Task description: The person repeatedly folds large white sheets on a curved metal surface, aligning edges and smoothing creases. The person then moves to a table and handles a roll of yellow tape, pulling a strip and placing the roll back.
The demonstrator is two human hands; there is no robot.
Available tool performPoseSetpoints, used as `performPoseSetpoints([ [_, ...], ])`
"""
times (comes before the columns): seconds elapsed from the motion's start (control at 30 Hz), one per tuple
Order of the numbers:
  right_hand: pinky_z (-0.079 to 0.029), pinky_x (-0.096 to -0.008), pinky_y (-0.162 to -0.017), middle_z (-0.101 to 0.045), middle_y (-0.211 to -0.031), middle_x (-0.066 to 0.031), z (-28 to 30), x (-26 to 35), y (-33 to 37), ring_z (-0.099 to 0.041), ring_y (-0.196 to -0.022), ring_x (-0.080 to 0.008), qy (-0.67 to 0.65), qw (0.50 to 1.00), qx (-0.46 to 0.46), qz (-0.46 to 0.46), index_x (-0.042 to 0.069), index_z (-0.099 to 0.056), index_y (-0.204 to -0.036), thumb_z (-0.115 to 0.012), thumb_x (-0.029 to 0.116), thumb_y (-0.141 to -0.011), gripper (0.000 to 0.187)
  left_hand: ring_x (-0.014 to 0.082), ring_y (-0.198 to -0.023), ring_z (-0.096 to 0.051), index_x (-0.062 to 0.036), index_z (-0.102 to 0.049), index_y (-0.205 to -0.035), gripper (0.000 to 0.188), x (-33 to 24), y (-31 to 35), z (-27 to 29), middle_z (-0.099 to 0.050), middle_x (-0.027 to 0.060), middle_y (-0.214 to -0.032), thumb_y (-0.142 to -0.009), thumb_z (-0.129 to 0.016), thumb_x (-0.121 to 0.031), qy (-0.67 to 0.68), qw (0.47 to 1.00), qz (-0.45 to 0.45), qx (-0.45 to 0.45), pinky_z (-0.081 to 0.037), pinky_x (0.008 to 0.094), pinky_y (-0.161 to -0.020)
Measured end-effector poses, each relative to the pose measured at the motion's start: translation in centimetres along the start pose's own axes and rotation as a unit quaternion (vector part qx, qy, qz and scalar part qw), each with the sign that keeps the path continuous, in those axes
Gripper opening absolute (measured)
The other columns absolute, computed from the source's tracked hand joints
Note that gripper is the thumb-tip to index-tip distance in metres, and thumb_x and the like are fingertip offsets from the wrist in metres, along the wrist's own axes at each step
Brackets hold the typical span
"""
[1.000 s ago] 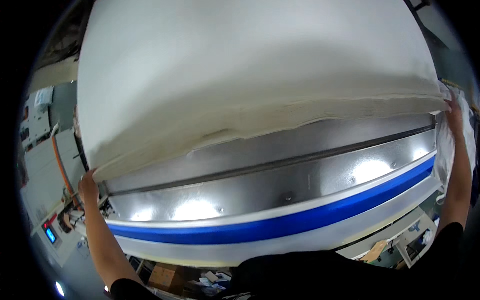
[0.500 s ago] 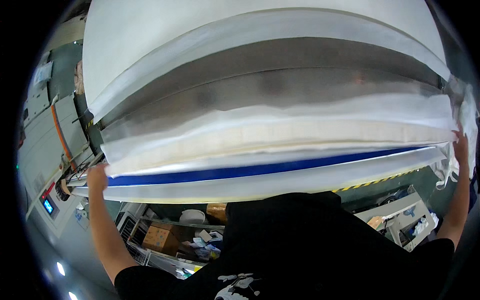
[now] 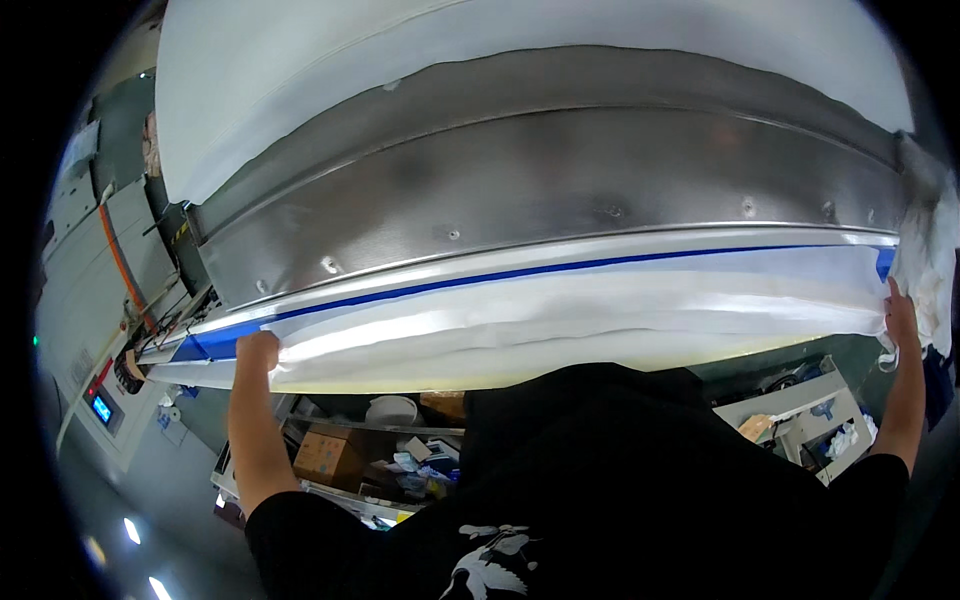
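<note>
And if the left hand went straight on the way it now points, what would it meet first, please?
Most likely the blue strip, just ahead of the left hand; depth is unclear, so they may already be touching.

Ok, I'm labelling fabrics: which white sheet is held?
The nearer sheet, stretched between left hand and right hand; the other white fabric lies beyond the metal panel, untouched.

Fingertips of left grip [image 3: 258, 350] seemingly hidden, upper white sheet [image 3: 540, 22] cut off.
</note>
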State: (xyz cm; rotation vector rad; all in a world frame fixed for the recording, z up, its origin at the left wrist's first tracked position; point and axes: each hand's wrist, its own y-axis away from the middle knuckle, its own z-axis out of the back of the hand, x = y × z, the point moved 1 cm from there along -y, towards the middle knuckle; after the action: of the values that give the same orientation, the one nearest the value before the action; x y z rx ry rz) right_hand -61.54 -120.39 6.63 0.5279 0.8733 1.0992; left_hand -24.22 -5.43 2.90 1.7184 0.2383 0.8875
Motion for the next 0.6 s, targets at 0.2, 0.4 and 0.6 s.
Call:
performPoseSetpoints([
  [0.2,-0.048,-0.0452,-0.07,-0.061,-0.085,-0.0168,-4.7,-2.2,-1.3,-0.057,-0.071,-0.0305,0.003,0.992,0.011,-0.126,0.016,-0.027,-0.15,-0.042,0.007,-0.097,0.055,0.0294,-0.109,-0.062,-0.0128,-0.07,-0.108,0.03,-1.0,-1.7,-0.1,-0.065,0.0094,-0.12,-0.08,-0.069,-0.021,0.006,0.999,0.039,0.029,-0.052,0.0434,-0.087],
  [0.4,-0.048,-0.0429,-0.074,-0.065,-0.095,-0.0186,-6.0,-5.5,0.7,-0.06,-0.078,-0.0303,-0.028,0.996,-0.077,0.024,0.007,-0.03,-0.148,-0.04,0.001,-0.095,0.054,0.0311,-0.107,-0.064,-0.0095,-0.066,-0.114,0.029,3.4,-1.4,1.3,-0.064,0.0152,-0.119,-0.087,-0.056,-0.013,0.21,0.932,0.282,-0.091,-0.052,0.0431,-0.088],
  [0.6,-0.047,-0.0452,-0.088,-0.066,-0.094,-0.0205,-2.9,-1.7,1.0,-0.063,-0.088,-0.0374,0.098,0.992,-0.078,0.026,0.013,-0.029,-0.149,-0.049,0.013,-0.092,0.06,0.0308,-0.097,-0.064,-0.0115,-0.061,-0.12,0.034,-0.8,-3.9,3.8,-0.065,0.0111,-0.114,-0.088,-0.059,-0.02,0.35,0.788,0.115,-0.493,-0.052,0.0421,-0.081],
])
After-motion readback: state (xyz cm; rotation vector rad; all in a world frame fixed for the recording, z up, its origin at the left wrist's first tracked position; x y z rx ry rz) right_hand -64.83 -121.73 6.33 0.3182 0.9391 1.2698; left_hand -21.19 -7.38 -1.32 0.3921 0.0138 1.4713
